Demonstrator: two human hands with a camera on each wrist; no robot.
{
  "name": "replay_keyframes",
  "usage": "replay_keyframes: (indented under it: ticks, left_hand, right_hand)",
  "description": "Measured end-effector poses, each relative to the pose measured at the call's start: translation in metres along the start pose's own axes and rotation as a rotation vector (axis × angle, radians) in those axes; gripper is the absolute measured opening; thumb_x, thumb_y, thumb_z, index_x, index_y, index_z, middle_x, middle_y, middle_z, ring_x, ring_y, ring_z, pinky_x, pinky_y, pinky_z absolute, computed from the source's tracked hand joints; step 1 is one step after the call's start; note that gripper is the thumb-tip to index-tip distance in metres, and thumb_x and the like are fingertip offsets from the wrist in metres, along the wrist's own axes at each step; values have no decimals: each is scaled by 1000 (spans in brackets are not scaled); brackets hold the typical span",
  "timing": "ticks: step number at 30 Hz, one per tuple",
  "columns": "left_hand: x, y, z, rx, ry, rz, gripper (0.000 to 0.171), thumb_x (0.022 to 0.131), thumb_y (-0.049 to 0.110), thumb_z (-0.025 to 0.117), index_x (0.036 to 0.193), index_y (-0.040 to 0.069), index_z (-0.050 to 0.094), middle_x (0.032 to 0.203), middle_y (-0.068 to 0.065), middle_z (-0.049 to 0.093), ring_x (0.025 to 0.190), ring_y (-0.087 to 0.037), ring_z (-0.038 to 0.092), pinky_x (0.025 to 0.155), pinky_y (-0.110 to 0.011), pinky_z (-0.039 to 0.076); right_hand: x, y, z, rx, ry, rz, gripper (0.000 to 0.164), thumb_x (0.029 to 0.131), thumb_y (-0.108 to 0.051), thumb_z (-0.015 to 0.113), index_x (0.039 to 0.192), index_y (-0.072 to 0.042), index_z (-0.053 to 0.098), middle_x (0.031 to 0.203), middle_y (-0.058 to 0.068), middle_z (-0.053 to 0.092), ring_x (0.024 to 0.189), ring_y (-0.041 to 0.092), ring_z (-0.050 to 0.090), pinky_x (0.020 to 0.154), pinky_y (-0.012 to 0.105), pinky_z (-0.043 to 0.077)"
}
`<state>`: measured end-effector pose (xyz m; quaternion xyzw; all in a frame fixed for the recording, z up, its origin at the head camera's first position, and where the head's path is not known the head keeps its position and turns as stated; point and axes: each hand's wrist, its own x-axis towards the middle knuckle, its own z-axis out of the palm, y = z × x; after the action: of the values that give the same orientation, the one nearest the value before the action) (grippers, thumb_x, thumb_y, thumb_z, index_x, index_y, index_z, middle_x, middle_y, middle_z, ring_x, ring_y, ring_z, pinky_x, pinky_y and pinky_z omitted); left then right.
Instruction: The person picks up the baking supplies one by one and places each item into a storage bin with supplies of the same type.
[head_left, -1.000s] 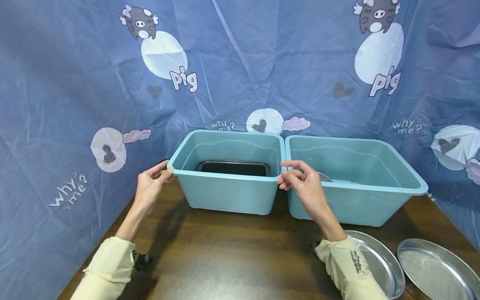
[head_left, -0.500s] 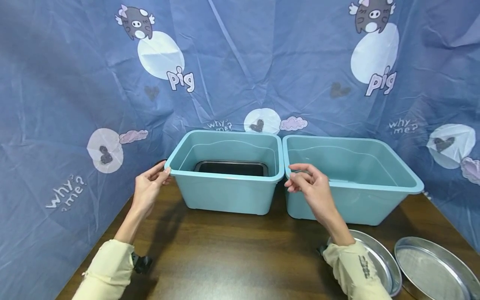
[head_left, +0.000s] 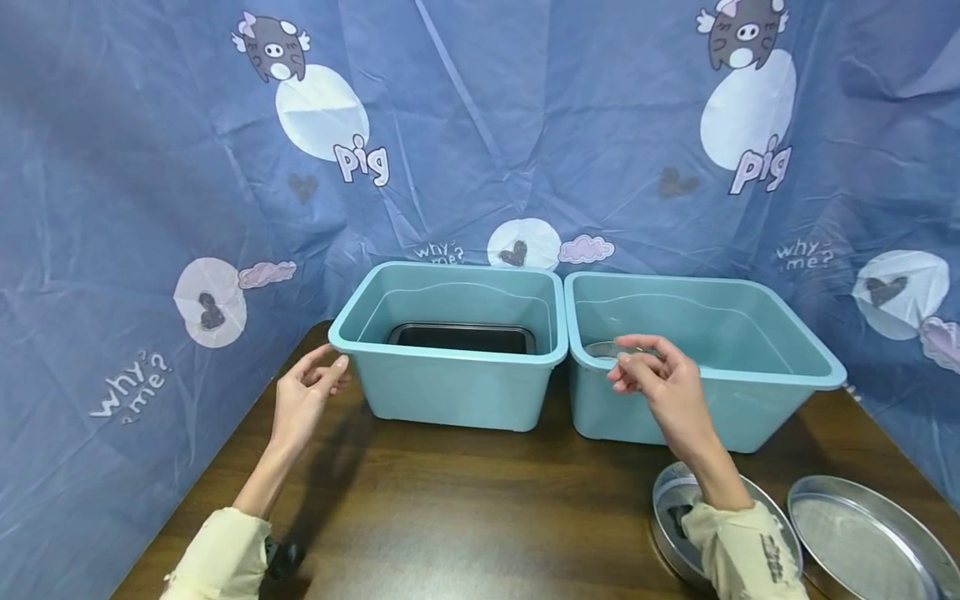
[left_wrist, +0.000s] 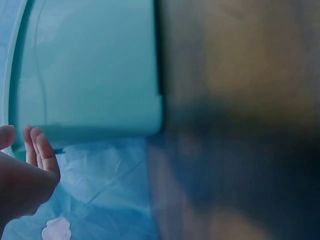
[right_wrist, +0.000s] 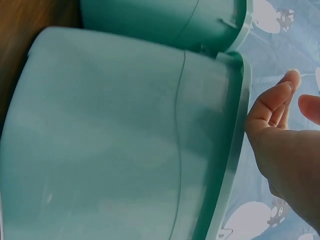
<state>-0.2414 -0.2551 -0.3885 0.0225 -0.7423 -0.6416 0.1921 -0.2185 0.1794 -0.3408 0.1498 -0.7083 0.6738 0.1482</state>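
Observation:
A turquoise plastic bin (head_left: 450,387) stands on the left, with a black rectangular tray (head_left: 465,337) on its floor. My left hand (head_left: 307,392) is beside its front left corner, fingers loosely bent and holding nothing; whether a fingertip still touches the rim I cannot tell. A second turquoise bin (head_left: 750,408) stands right beside the first, and part of a round metal rim (head_left: 600,348) shows inside it. My right hand (head_left: 667,392) hovers at this bin's front rim, fingers loosely curled around nothing. The right wrist view shows the same hand (right_wrist: 290,145) beside the bin's rim.
Two shallow round metal pans, perhaps sieves, lie at the front right: one (head_left: 663,517) under my right forearm, the other (head_left: 862,533) farther right. A blue printed cloth (head_left: 465,125) hangs behind the bins. The wooden table (head_left: 465,500) stretches before them.
My right hand has moved right, from between the two bins to the front of the right bin. My left hand has let go of the left bin's corner and dropped slightly. The bins stay put.

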Motion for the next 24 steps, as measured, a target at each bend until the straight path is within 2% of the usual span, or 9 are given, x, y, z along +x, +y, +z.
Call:
replay_keyframes:
  ticks: [4, 8, 14, 24]
  left_hand:
    - [-15, -5, 9, -17, -34, -56, 34, 102, 12, 67, 127, -9, 59, 83, -1, 72, 73, -6, 66, 71, -20, 55]
    - [-28, -10, 23, -47, -106, -93, 24, 101, 7, 67, 115, -12, 62, 85, -5, 70, 76, -14, 67, 72, -24, 57]
    - [-43, -12, 43, -42, -222, -103, 25, 100, 8, 67, 115, -12, 65, 91, -11, 70, 82, -19, 68, 73, -24, 56]
    - [-69, -3, 81, -86, -411, -98, 26, 99, 10, 69, 115, -10, 66, 92, -16, 70, 86, -27, 67, 77, -29, 57]
  right_hand:
    - [-3, -2, -10, 32, 19, -10, 20, 104, -2, 60, 122, 6, 60, 79, 4, 72, 70, 16, 69, 68, 23, 58]
    - [-5, -2, -20, 35, 29, -22, 15, 104, -3, 60, 119, -1, 64, 79, 4, 73, 70, 16, 69, 67, 23, 58]
    - [-9, -1, -34, 8, 33, -35, 14, 104, -5, 61, 117, -7, 66, 81, 3, 73, 71, 15, 70, 68, 23, 59]
    - [-20, 4, -63, 8, 93, -26, 17, 103, -2, 61, 116, -11, 68, 82, 2, 75, 70, 12, 70, 67, 19, 58]
